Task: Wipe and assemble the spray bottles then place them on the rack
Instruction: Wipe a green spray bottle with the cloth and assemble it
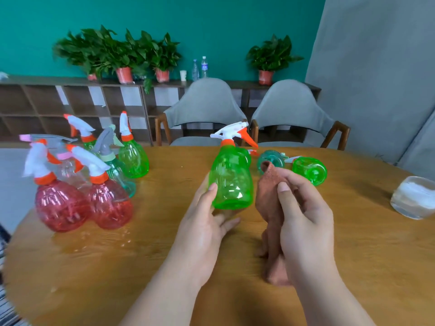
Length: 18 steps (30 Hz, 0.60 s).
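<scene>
My left hand (pixel 204 222) holds a green spray bottle (pixel 231 180) upright near the middle of the wooden table (pixel 141 255), thumb on its side and fingers under its base. Its white and orange trigger head (pixel 235 134) is fitted on top. Just to the right, my right hand (pixel 303 212) grips a brown cloth (pixel 270 208) that hangs down to the table. Behind the cloth lie a teal bottle (pixel 270 160) and a green bottle (pixel 310 170), both on their sides.
Several assembled bottles stand grouped at the table's left: two red ones (pixel 61 205), a clear one, a teal one and green ones (pixel 134 158). A clear container (pixel 414 198) sits at the right edge. Water spots the table near the red bottles. Two grey chairs (pixel 204 109) stand behind.
</scene>
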Available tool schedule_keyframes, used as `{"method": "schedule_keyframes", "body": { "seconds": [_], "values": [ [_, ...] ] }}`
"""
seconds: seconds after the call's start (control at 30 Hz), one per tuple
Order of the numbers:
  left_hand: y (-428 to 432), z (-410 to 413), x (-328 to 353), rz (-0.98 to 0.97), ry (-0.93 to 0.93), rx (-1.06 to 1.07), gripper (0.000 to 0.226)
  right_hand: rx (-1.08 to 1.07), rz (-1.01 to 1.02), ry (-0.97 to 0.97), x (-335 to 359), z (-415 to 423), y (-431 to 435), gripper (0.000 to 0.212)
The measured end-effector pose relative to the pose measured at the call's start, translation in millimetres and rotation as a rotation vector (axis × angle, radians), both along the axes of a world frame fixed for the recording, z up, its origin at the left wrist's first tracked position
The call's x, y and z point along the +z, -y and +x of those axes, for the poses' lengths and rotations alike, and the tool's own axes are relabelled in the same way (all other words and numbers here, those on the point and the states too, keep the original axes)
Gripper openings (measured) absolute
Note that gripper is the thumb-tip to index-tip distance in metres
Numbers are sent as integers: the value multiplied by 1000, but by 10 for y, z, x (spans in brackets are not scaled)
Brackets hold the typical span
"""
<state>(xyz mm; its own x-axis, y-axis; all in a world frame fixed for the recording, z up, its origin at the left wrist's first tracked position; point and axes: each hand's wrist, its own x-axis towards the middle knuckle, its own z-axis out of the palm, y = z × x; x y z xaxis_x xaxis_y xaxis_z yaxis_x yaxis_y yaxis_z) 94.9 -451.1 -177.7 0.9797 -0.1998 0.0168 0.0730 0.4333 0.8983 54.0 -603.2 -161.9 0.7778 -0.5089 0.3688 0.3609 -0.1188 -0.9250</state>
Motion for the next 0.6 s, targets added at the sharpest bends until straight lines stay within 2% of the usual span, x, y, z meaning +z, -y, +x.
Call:
{"method": "schedule_keyframes", "body": {
  "seconds": [0.27, 0.6],
  "values": [
    [-391, 108, -89, 8, -47, -33, 55, -27, -63, 89, 231, 126, -65, 26],
    [-561, 150, -125, 14, -10, -84, 61, 96, -500, 156, 198, 408, -411, 25]
  ]
}}
